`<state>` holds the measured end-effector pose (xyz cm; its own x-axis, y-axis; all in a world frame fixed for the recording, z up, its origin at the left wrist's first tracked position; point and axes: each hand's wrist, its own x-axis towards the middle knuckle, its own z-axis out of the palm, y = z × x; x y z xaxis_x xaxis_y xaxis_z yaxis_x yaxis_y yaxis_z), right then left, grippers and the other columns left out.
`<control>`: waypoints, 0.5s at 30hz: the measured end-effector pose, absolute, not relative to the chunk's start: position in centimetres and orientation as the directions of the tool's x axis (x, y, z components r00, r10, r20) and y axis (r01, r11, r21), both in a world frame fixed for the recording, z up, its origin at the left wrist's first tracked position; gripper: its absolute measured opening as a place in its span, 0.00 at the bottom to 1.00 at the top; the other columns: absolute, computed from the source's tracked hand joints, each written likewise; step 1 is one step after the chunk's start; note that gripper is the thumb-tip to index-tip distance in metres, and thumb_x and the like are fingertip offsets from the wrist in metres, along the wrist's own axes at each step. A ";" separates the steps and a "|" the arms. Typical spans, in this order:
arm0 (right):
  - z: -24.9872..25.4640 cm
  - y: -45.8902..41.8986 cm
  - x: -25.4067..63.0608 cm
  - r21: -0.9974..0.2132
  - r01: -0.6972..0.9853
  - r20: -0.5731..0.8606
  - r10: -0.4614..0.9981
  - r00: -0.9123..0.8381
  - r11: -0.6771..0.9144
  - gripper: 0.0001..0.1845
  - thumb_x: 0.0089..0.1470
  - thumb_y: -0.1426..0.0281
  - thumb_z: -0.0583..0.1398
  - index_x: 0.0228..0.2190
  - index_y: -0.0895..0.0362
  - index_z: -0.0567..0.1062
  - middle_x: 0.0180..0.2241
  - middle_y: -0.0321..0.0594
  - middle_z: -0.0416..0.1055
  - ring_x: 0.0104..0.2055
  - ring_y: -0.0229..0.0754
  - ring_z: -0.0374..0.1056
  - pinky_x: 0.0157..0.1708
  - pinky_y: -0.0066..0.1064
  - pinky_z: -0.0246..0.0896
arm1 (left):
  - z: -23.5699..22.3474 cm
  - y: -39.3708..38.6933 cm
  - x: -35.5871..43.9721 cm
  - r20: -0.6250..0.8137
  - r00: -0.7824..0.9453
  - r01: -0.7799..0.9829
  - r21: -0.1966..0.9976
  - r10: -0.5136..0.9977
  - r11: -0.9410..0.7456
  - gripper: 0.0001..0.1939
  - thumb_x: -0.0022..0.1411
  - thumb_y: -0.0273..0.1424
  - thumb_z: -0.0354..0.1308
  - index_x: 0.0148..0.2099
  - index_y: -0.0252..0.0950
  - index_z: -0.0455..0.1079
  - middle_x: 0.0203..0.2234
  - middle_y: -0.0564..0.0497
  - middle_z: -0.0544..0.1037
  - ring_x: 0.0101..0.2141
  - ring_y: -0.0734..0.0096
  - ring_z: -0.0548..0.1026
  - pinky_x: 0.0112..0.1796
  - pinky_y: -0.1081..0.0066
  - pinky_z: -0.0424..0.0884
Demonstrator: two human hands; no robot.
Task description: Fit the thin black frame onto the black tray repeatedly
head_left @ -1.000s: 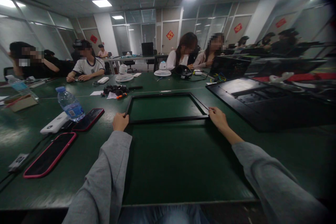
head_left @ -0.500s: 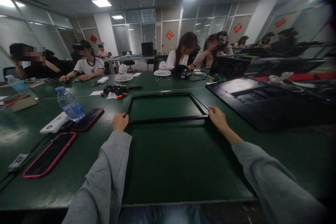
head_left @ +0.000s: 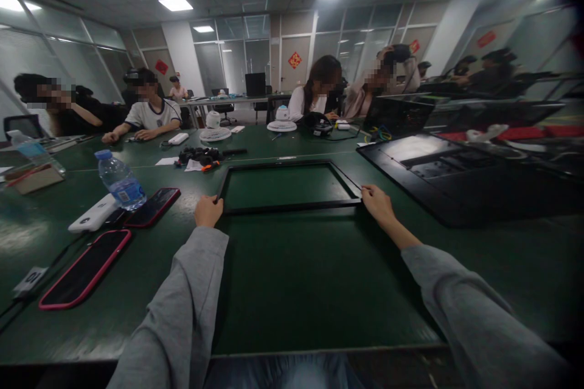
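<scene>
A thin black rectangular frame (head_left: 292,206), like a screen bezel, is in front of me at the green table (head_left: 319,292). Through its opening the green tabletop shows. My left hand (head_left: 208,211) is closed on its near left corner. On the other side my right hand (head_left: 376,200) pinches the near right corner between thumb and fingers. Whether the near bar touches the table or is slightly raised, I cannot tell. To the right lies a large black panel (head_left: 460,194) with a glossy patch.
Left of me are a water bottle (head_left: 119,181), a white power bank (head_left: 93,213), a phone (head_left: 152,206) and a red-rimmed phone (head_left: 86,268) with cables. Beyond the frame lie black gear (head_left: 198,157) and white fans (head_left: 215,134). Several people sit across the table.
My hands and the black frame stay practically in place. Across the table at the right, a person has raised an arm to the headgear on their head.
</scene>
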<state>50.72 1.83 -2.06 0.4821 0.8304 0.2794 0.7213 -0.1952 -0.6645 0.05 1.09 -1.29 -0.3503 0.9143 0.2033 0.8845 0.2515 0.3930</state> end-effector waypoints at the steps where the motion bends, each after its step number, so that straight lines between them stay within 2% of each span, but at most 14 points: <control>1: -2.1 1.8 50.7 -0.663 0.722 0.276 0.831 0.483 -0.199 0.21 0.56 0.65 0.53 0.47 0.58 0.79 0.40 0.49 0.77 0.44 0.49 0.72 0.46 0.37 0.63 | -1.3 1.1 0.1 0.206 -0.352 0.883 0.396 0.913 0.251 0.23 0.66 0.41 0.50 0.55 0.36 0.76 0.53 0.39 0.74 0.51 0.55 0.74 0.48 0.64 0.68; 7: -2.1 1.9 50.9 -0.643 0.733 0.235 0.854 0.464 -0.221 0.24 0.56 0.62 0.57 0.51 0.59 0.77 0.46 0.52 0.76 0.48 0.51 0.72 0.49 0.39 0.63 | -1.4 1.2 0.0 0.199 -0.350 0.880 0.404 0.915 0.249 0.24 0.66 0.41 0.50 0.56 0.35 0.75 0.54 0.38 0.73 0.52 0.54 0.73 0.49 0.63 0.68; 15: -2.5 2.2 51.2 -0.654 0.732 0.243 0.862 0.446 -0.194 0.24 0.54 0.66 0.58 0.51 0.60 0.76 0.45 0.51 0.77 0.45 0.49 0.73 0.47 0.37 0.64 | -1.4 1.1 0.1 0.217 -0.337 0.897 0.371 0.916 0.242 0.23 0.66 0.41 0.51 0.55 0.35 0.76 0.52 0.39 0.73 0.51 0.56 0.73 0.48 0.65 0.68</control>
<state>51.24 2.17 -2.51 0.4456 0.8616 0.2431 0.7316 -0.1940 -0.6535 0.09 1.09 -1.39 -0.3366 0.9163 0.2170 0.8967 0.2416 0.3709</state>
